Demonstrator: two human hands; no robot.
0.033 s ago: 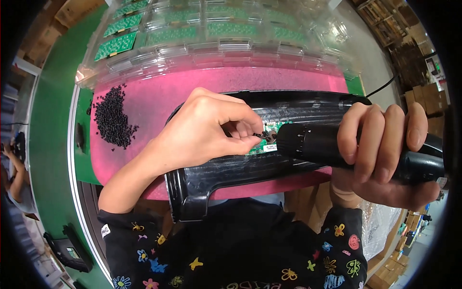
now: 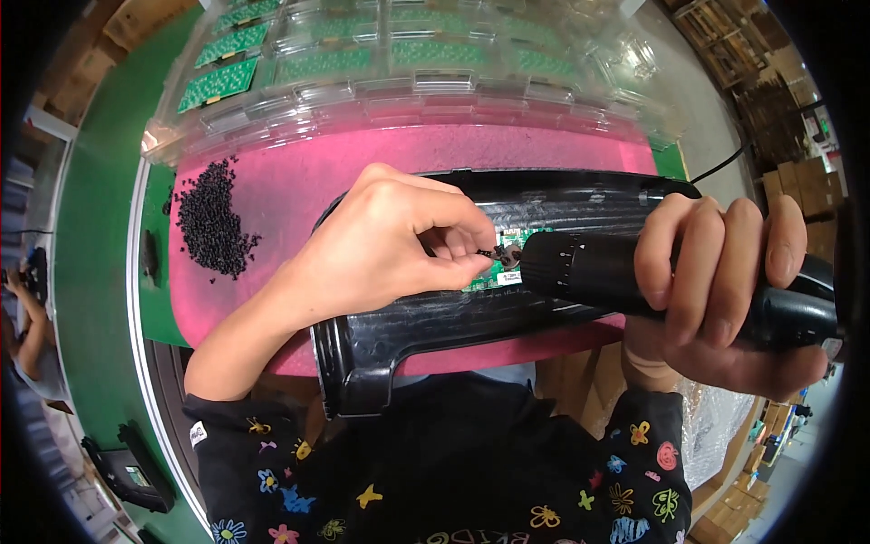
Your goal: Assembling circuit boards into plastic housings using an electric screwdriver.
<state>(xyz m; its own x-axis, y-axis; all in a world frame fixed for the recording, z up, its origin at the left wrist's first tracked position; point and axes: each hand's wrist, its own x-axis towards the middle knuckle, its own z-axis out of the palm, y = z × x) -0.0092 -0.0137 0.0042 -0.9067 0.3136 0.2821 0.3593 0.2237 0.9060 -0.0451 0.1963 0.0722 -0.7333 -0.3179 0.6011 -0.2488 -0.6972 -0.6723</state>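
My left hand (image 2: 390,236) is pinched over a green circuit board (image 2: 509,278), with small black screws (image 2: 487,254) at its fingertips. Wrapped in the fingers of my right hand (image 2: 716,272) is a black electric screwdriver (image 2: 566,265), lying sideways with its nose pointing left. That nose is beside the left fingertips; the bit itself cannot be made out clearly. The board lies inside a long, curved black plastic housing (image 2: 435,322), and both hands and the tool hide much of it.
Under the housing is a pink mat (image 2: 299,159); a heap of black screws (image 2: 216,220) lies on its left. Behind it stands a clear plastic tray (image 2: 435,83) with several green boards (image 2: 217,84). A dark part (image 2: 127,467) lies on the green surface (image 2: 104,272) at left.
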